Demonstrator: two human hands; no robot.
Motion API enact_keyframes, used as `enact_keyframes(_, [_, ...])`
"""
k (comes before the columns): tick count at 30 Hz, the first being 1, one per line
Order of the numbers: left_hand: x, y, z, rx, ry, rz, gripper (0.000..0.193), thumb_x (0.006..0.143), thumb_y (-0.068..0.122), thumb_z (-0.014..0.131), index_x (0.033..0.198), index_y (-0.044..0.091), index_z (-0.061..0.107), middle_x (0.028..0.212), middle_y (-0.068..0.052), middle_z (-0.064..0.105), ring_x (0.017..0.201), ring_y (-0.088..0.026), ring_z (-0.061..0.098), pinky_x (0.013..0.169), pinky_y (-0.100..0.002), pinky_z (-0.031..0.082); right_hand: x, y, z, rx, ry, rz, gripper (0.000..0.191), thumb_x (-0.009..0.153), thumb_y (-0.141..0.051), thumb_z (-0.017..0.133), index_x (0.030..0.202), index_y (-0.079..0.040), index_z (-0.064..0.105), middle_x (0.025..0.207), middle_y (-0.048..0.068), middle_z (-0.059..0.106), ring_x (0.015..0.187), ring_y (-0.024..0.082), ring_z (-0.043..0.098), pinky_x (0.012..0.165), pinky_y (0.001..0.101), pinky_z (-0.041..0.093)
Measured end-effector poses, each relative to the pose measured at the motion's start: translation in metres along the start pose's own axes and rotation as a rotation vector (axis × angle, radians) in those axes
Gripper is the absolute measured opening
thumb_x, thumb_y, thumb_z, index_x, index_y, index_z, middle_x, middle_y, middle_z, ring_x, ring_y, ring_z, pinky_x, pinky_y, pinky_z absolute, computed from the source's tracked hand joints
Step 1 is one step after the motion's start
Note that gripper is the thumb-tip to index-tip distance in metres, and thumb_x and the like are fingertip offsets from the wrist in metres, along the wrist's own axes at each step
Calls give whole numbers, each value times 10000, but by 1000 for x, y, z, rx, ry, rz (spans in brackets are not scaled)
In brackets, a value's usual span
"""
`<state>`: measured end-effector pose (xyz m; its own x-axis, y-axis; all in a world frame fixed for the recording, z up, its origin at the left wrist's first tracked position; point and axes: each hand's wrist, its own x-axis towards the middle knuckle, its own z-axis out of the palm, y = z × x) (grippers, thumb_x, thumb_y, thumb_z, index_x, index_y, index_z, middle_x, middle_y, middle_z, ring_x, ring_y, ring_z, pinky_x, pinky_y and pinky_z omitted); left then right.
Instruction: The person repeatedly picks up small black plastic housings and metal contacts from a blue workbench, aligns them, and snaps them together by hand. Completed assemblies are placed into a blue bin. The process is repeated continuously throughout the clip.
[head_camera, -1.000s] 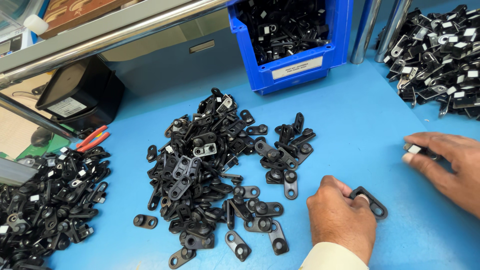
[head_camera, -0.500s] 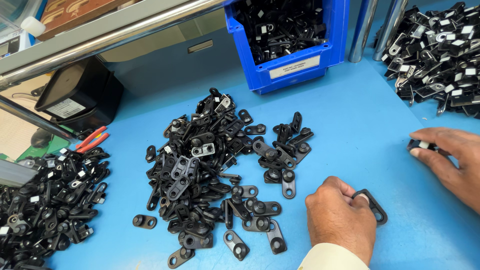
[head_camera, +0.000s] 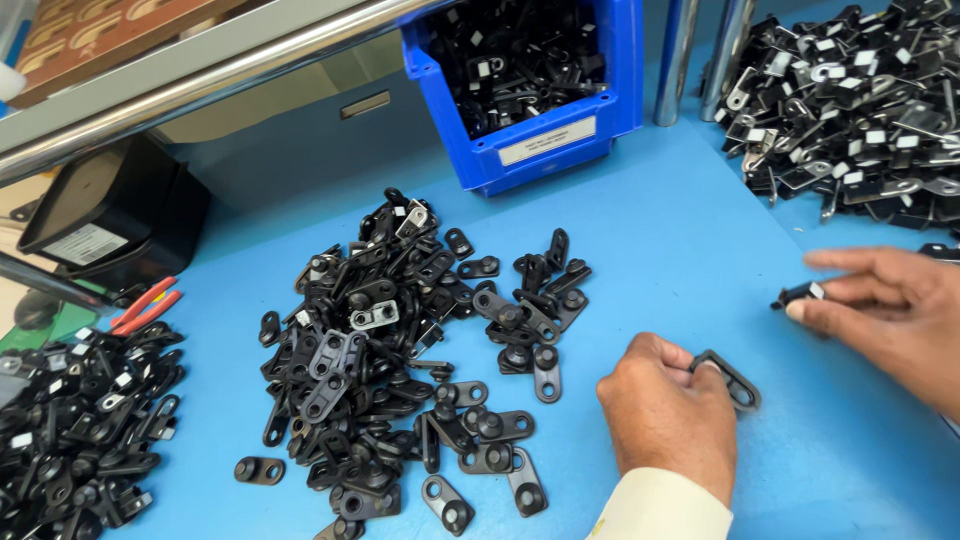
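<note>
Your left grip (head_camera: 668, 415) clamps a black loop bracket (head_camera: 733, 375) at 5 o'clock on the bench (head_camera: 680, 240). Your right grip (head_camera: 885, 305) pinches a small black clip (head_camera: 797, 294) at 3 o'clock.

Right hand (head_camera: 885, 310) shifted left with small clip (head_camera: 798, 294).

Black looped bracket (head_camera: 733, 377) lies flat; small black clip (head_camera: 797, 294) held pinched.

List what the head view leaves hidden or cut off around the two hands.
- Left hand: its fingertips are curled under, hiding its grip on the black loop part.
- Right hand: wrist cut off by the right edge.
- Small black part: mostly covered by the right fingers.
- Blue bin: top cut off.
</note>
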<state>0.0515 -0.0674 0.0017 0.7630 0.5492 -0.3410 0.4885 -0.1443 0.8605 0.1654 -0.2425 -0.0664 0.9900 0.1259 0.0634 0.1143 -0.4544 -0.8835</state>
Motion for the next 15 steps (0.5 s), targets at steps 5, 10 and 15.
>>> enact_keyframes(5, [4, 5, 9, 15, -14, 80, 109, 840, 107, 732, 791, 22, 683, 717, -127, 737, 652, -237, 748, 657, -356, 608, -44, -11, 8, 132, -21, 306, 377, 914, -67, 769, 1279, 10, 716, 987, 188, 780, 832, 226, 772, 706, 349, 627])
enact_keyframes(10, [2, 11, 13, 126, -24, 113, 131, 868, 113, 690, 807, -1, 713, 733, -183, 722, 679, -301, 742, 658, -395, 603, -61, -37, 16, 64, -24, 473, 368, 951, -91, 736, 1312, -18, 728, 1028, 167, 779, 884, 209, 777, 740, 336, 634])
enact_keyframes(15, [-4, 16, 10, 126, -87, 77, 144, 902, 87, 622, 854, -23, 701, 762, -211, 718, 697, -328, 756, 634, -413, 609, -62, -38, 20, 21, -33, 418, 384, 947, -102, 746, 1318, -6, 722, 1044, 160, 771, 891, 229, 775, 764, 335, 627])
